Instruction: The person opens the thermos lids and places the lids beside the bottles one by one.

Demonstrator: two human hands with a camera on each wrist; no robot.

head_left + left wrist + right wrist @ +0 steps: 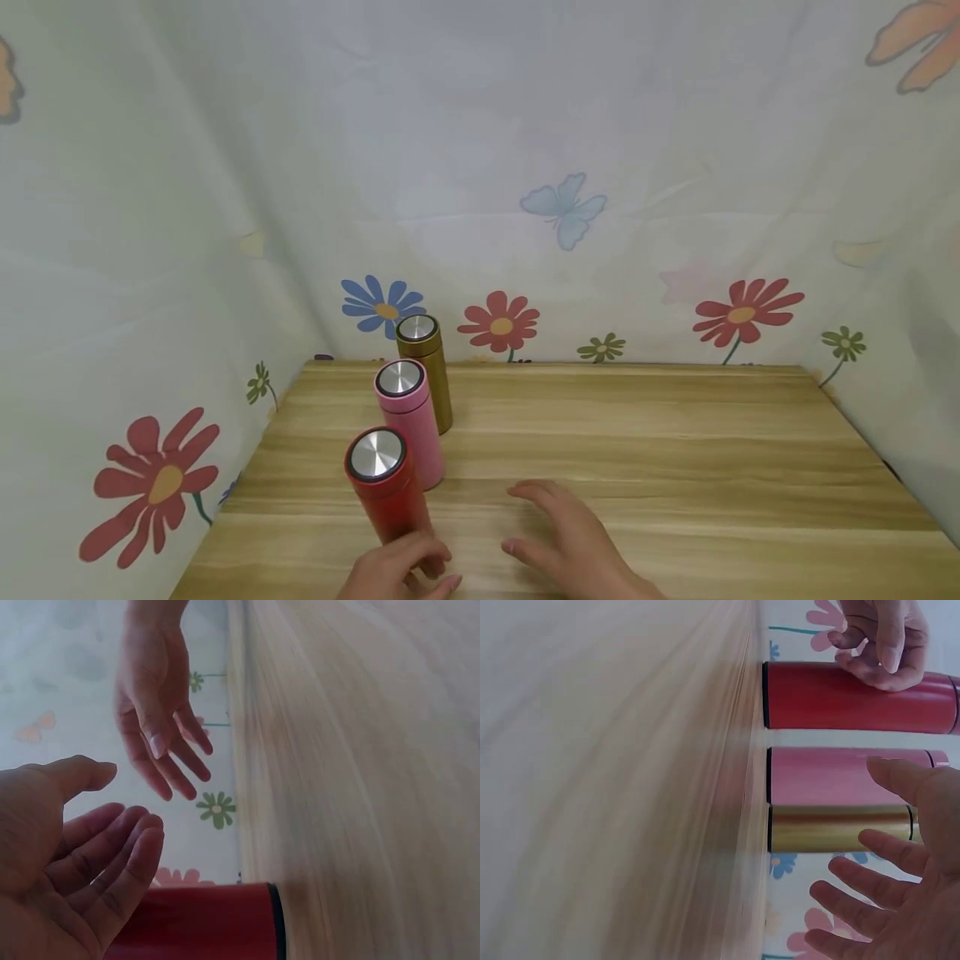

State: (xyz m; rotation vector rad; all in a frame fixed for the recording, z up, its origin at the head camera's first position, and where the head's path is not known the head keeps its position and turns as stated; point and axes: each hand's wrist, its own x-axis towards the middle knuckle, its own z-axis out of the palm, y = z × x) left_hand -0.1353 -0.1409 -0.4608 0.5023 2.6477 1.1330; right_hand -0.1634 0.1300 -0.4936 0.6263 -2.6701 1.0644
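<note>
A red vacuum flask [390, 500] with a shiny silver-topped lid stands upright on the left part of the table, closest to me. Just behind it is a pink flask [420, 433], and a gold flask [438, 383] stands farthest back. My left hand [397, 571] is at the near side of the red flask, fingers loosely bent and holding nothing; whether they touch the flask I cannot tell. To the right, my right hand [573, 542] hovers over the wood with spread fingers and an empty palm, apart from all three flasks.
The wood-grain table [675, 450] extends right of the flasks. A white cloth [465, 125] printed with flowers and butterflies hangs behind it and along both sides.
</note>
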